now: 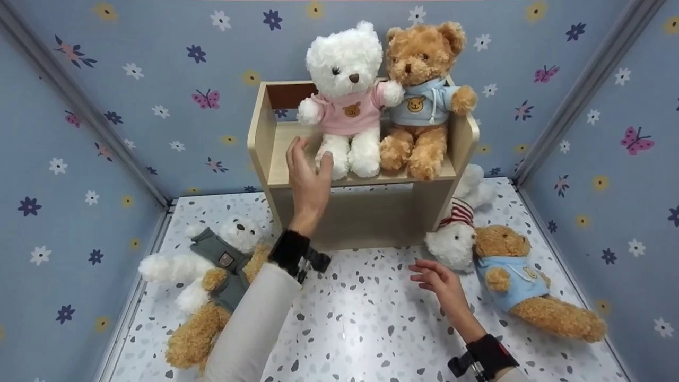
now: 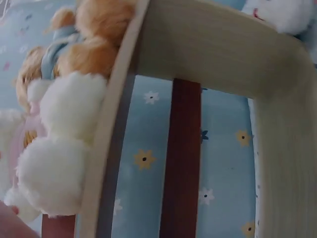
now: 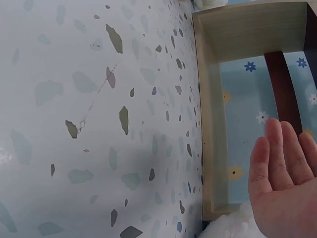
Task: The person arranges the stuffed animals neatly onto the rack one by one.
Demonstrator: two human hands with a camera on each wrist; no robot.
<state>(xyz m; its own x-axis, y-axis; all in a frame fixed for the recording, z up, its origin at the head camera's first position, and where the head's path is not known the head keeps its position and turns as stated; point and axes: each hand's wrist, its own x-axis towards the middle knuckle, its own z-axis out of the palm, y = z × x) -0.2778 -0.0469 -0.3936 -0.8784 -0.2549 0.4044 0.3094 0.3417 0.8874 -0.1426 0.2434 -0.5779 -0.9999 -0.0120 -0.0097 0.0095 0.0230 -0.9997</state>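
Note:
On the upper shelf of a small wooden shelf unit sit a white teddy bear in a pink shirt and a brown teddy bear in a light blue hoodie. My left hand is at the front of that shelf, fingers spread, thumb overlapping the white bear's leg in the head view. Nothing is gripped in it. My right hand hangs over the floor with loose fingers, holding nothing. Nearest to it lies a white bear with a red-striped garment, partly hidden by the unit's side.
Right of that bear lies a brown bear in a blue hoodie. Left of the unit, a white bear in grey-green clothes lies with a brown bear, partly behind my left sleeve. Flowered walls enclose the speckled floor.

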